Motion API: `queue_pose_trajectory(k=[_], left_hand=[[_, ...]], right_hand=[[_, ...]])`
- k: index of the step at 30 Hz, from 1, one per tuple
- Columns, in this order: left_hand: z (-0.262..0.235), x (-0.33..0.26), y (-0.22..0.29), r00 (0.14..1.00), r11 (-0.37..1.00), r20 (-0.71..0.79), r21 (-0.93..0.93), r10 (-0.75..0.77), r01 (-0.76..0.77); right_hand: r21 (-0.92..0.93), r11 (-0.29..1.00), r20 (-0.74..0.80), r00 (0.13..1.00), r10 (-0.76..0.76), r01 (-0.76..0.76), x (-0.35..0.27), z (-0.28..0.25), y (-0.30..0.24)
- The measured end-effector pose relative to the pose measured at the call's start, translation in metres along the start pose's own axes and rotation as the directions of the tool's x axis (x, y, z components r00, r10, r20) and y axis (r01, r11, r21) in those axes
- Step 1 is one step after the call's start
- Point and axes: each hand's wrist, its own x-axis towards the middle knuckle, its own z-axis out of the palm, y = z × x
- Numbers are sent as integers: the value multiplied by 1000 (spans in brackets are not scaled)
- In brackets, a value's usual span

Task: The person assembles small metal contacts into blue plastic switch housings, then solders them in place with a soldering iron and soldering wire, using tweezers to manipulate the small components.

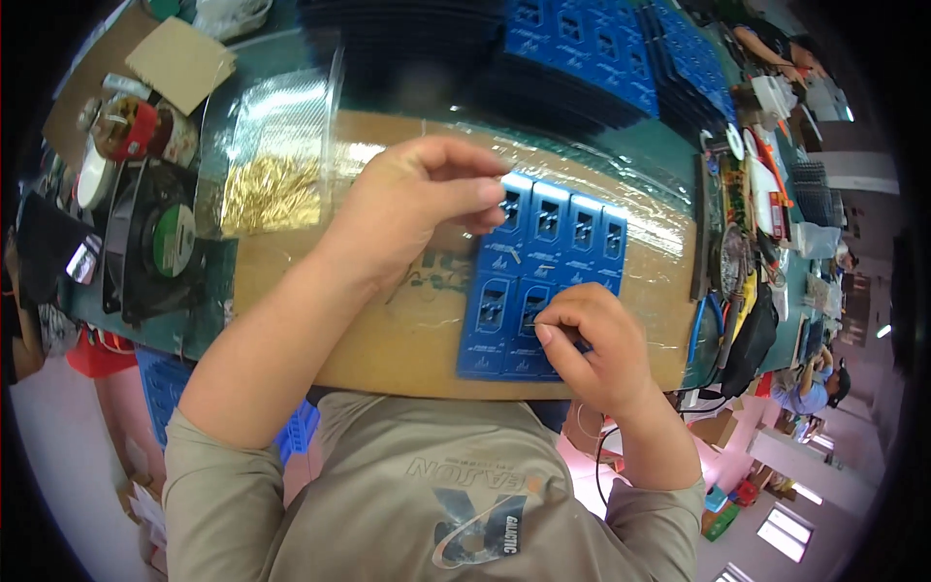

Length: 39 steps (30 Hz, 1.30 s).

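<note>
Pinching the blue panel (543, 281) with my left hand (417, 209) fingers at its top edge; my right hand (592, 339) fingers grip its lower edge.

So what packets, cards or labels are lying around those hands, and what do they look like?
Blue cards: flat rectangular panel with window cut-outs, on the brown board, under both hands.
Clear bag: shiny plastic, gold bits inside, left of the left hand.
Blue card stack: rows at the bench's far edge.
Cardboard piece: plain brown square, far left.

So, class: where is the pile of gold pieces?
In the head view, the gold pieces lie on the person's left, under clear film, beside the left hand.
</note>
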Motion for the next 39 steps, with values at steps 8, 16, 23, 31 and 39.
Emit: queue_pose_trajectory(k=[8,16,23,31,39], left_hand=[[-4,-2,-4,996,999,85,-5,32,-32],[-1,-2,-5,992,1000,123,3,24,-25],[-4,-2,-7,992,1000,122,9,26,-27],[-4,1,-8,992,996,106,41,73,-78],[-1,-2,-7,994,997,86,31,64,-67]], right_hand=[[-74,996,46,998,-39,42,4,14,0],[-84,985,-35,988,151,-154,3,0,9],[-68,976,-51,978,204,-207,12,-7,15],[-87,992,93,990,102,-94,6,3,8],[-108,987,101,986,130,-119,6,4,9]])
